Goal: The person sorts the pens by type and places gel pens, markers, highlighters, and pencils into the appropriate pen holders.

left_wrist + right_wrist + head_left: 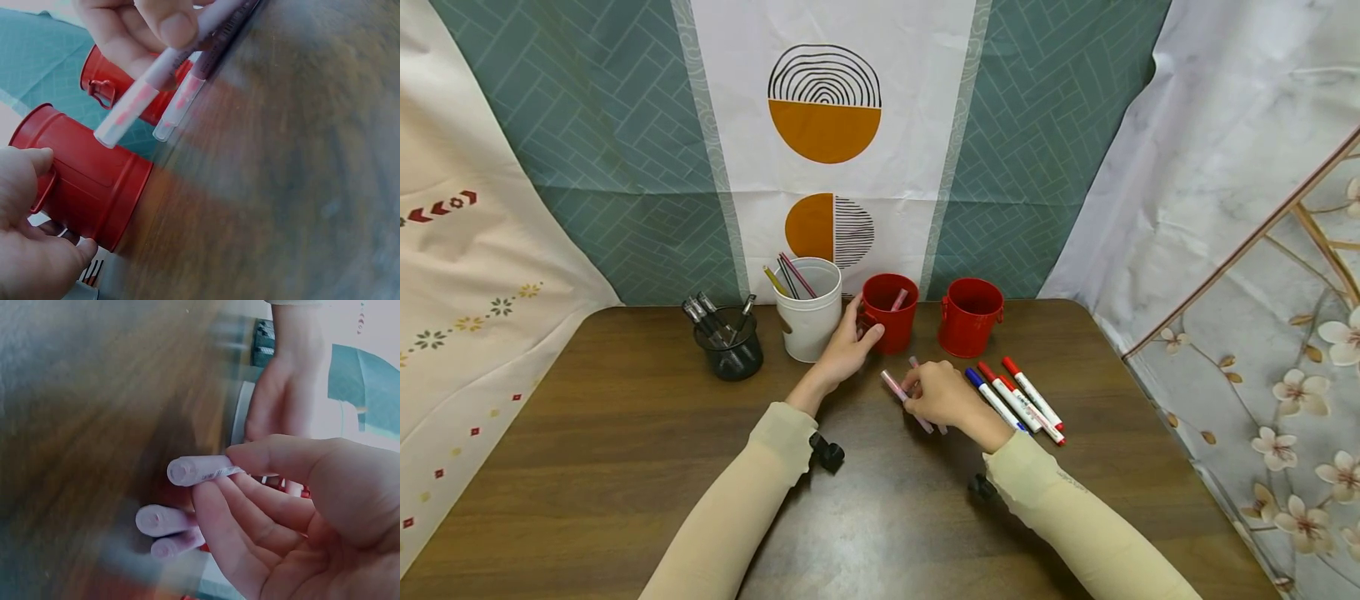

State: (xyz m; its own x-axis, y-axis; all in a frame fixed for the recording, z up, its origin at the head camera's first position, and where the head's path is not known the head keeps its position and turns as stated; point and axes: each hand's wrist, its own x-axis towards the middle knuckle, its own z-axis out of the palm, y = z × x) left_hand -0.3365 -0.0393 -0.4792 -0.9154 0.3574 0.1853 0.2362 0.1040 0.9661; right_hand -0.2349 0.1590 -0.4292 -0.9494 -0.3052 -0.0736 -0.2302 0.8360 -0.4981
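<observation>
My left hand [848,343] grips the near-left red bucket [891,337] by its side, thumb and fingers around the wall at its small handle. A pink pen [899,298] leans inside that bucket. Between thumb and fingers, my right hand [946,393] pinches another pink pen [203,470] with a clear cap, tilted just in front of the bucket. Two more pink pens [164,520] lie below it in the right wrist view, partly behind the fingers. A second red bucket [972,321] stands to the right, overlapped by the right hand in the left wrist view.
White markers with red and blue caps [1018,398] lie beside my right wrist. Left of the buckets stand a white container [811,321] with several pencils and a black mesh cup [735,358] holding pens. Cloth hangs behind the wooden table [625,467].
</observation>
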